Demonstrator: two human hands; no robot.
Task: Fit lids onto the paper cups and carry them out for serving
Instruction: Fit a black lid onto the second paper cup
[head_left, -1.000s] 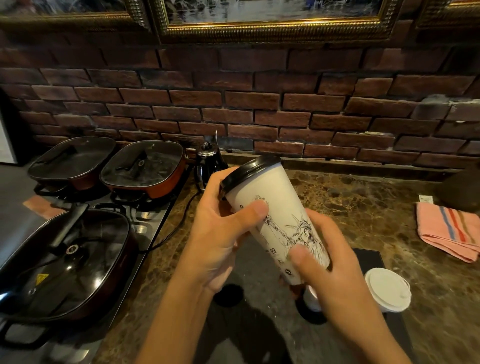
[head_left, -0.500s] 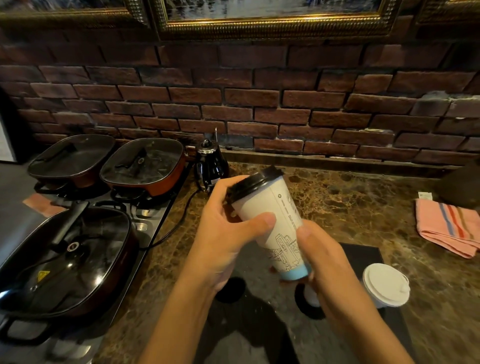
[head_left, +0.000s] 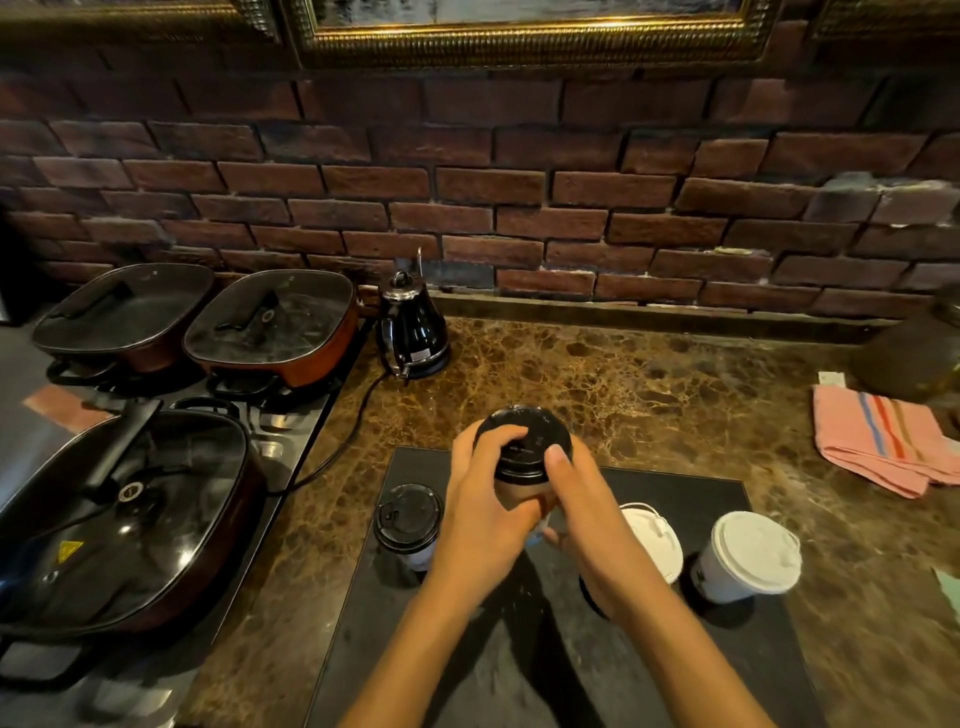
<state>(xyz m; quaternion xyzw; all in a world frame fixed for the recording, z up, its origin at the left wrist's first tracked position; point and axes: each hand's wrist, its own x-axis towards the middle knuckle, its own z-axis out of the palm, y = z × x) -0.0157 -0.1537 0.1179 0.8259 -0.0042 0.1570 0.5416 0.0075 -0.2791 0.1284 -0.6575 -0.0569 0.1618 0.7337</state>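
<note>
Yellow warning triangle on pan lid; cup lid embossing illegible.

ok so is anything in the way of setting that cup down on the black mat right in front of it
Nothing visible blocks it. Both hands, left hand and right hand, hold the black-lidded cup over a bare stretch of the black mat; the small black-lidded cup and two white-lidded cups stand off to either side.
</note>
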